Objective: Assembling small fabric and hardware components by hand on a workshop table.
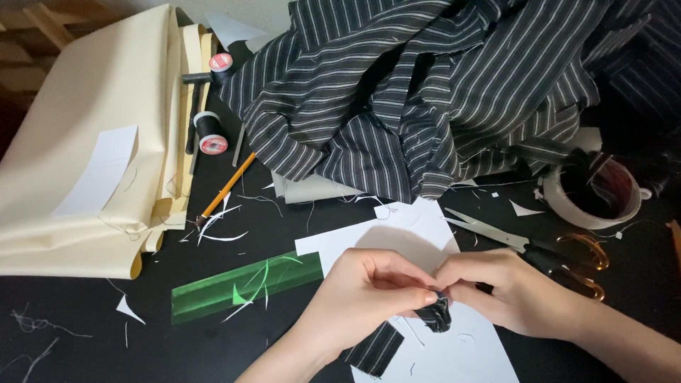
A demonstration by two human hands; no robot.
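Both of my hands meet over a white sheet of paper (397,237) near the table's front edge. My left hand (365,291) and my right hand (507,287) pinch the same small piece of black striped fabric (436,315) between fingertips. One end of that strip hangs down and shows again below my left wrist (376,351). The fingers hide the part of the strip between them.
A big heap of black striped cloth (425,92) fills the back. Folded cream fabric (92,142) lies left, with two black thread spools (211,133), a pencil (227,188) and a green ruler (245,284). Scissors (539,248) and a mug (596,195) sit right.
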